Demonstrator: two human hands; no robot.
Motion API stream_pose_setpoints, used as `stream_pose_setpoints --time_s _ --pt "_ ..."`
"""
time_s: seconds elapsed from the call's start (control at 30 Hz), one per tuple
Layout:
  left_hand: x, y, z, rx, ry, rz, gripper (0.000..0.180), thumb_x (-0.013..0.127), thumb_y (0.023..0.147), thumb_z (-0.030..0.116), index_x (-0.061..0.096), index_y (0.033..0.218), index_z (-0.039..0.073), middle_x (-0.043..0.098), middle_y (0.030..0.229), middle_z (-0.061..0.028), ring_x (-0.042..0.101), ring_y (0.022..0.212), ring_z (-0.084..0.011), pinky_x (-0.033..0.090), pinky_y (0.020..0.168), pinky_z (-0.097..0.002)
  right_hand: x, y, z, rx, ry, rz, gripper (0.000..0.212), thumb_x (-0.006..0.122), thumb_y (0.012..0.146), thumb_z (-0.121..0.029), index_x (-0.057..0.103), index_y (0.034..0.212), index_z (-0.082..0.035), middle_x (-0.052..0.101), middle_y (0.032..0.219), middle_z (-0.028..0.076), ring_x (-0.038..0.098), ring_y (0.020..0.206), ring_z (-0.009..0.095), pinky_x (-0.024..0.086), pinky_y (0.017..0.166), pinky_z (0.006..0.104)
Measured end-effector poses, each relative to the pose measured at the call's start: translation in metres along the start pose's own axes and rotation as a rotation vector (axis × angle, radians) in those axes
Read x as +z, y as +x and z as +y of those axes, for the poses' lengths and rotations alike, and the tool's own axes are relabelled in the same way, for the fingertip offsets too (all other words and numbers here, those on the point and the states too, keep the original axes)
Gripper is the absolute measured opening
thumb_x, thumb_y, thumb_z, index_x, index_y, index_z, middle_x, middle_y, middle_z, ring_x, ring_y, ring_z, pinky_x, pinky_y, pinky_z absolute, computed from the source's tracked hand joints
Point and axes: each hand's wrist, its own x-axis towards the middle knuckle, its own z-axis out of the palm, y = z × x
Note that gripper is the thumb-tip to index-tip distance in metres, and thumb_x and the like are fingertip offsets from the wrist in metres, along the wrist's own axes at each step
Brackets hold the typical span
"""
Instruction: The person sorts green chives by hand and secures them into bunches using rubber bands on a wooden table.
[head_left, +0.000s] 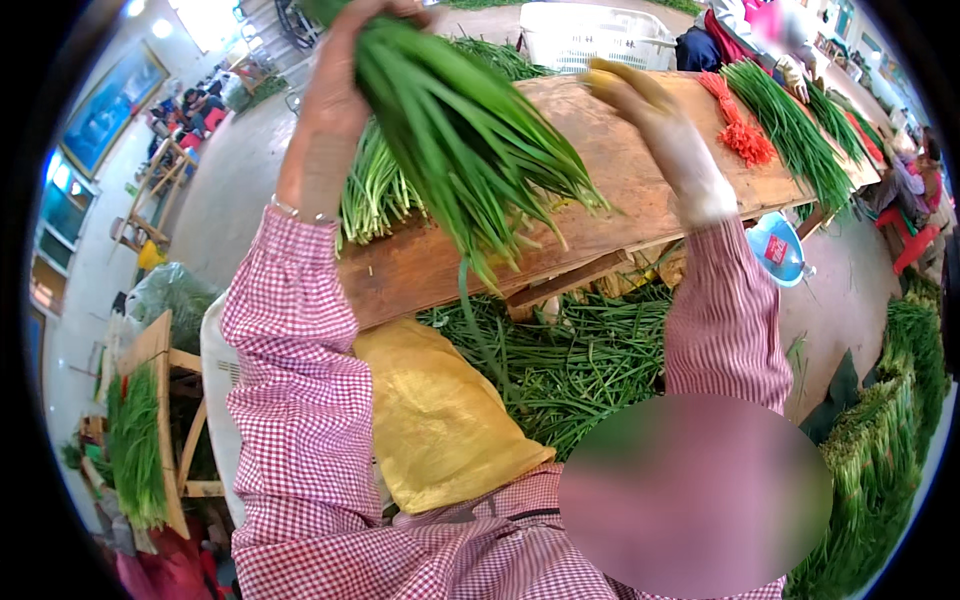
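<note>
My bare left hand (345,70) is closed around a thick bunch of garlic chives (465,140), held up over the wooden table (590,160). Its leaf tips fan out toward the lower right. More garlic chives (375,190) with pale stems lie beneath it on the tabletop. My right hand (650,115) wears a whitish glove with yellow fingertips. It is raised over the table, apart from the bunch, its fingers stretched out to the left and somewhat blurred. To its right are red ties (738,125) and another row of chives (785,130).
A yellow sack (440,420) covers part of my lap. Loose green leaves (590,370) heap below the table edge. A blue basin (777,248) sits at the right, near stacked bunches (880,440). Beyond the table are a white basket (590,40) and a co-worker's gloved hand (793,78).
</note>
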Motion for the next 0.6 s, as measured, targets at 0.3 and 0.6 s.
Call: stream_pose_setpoints --time_s 0.3,0.6 --pt "-0.076 -0.059 0.021 0.001 -0.347 0.168 0.012 0.056 0.088 0.017 0.048 0.087 0.008 0.047 0.073 0.0021 0.05 0.075 -0.0147 0.032 0.105 -0.0486 0.024 -0.203 0.049 0.586 0.503 -0.068 0.032 0.053 0.094 -0.026 0.058 0.116 -0.004 0.066 0.097 0.006 0.06 0.082 0.01 0.047 0.073 0.0228" --pt "-0.022 -0.067 0.021 -0.006 -0.366 0.048 0.012 0.054 0.088 0.02 0.049 0.085 0.01 0.051 0.073 0.0035 0.053 0.076 -0.0142 0.038 0.099 -0.0503 0.068 -0.146 -0.011 -0.007 -0.051 -0.03 0.025 0.061 0.088 -0.022 0.065 0.103 -0.002 0.065 0.095 0.006 0.059 0.078 0.011 0.047 0.073 0.0231"
